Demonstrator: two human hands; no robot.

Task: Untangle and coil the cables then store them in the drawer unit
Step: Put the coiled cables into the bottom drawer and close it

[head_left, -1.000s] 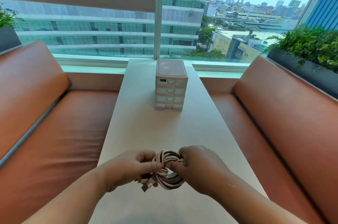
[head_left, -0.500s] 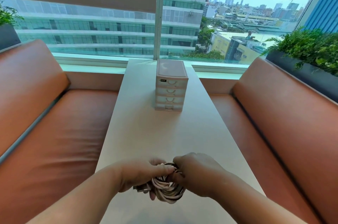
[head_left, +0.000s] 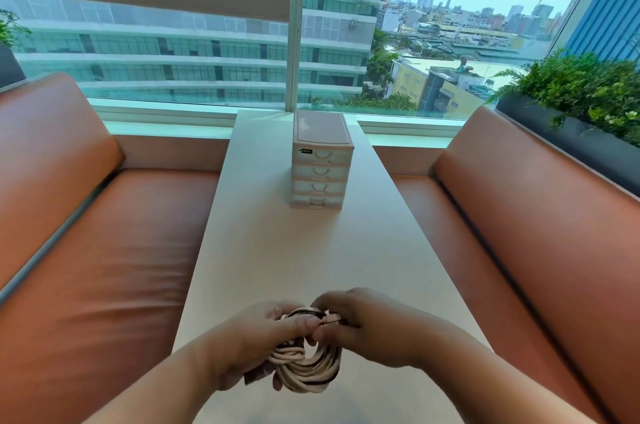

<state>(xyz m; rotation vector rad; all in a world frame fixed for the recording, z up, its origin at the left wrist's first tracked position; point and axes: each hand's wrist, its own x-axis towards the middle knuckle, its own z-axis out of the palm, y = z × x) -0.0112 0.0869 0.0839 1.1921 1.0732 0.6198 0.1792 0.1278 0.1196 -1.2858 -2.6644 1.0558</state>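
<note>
Cables [head_left: 306, 370] bunched in a loose coil over the near end of the table [head_left: 277, 250], held between your hands. Left hand [head_left: 249, 344] is curled round the coil's left side, thumb pressed on top. Right hand [head_left: 370, 326] pinches something at the top of the coil, strand or plug end; too small to tell which. Drawer unit [head_left: 320, 163] stands well apart at the far end, all drawers closed.

Judgement: the bundle is light, soft and springy, and the loops will likely sprawl if you slacken. Strands look smooth and may slide through your fingers. Take hold across all loops at one side, never by a single strand.
</note>
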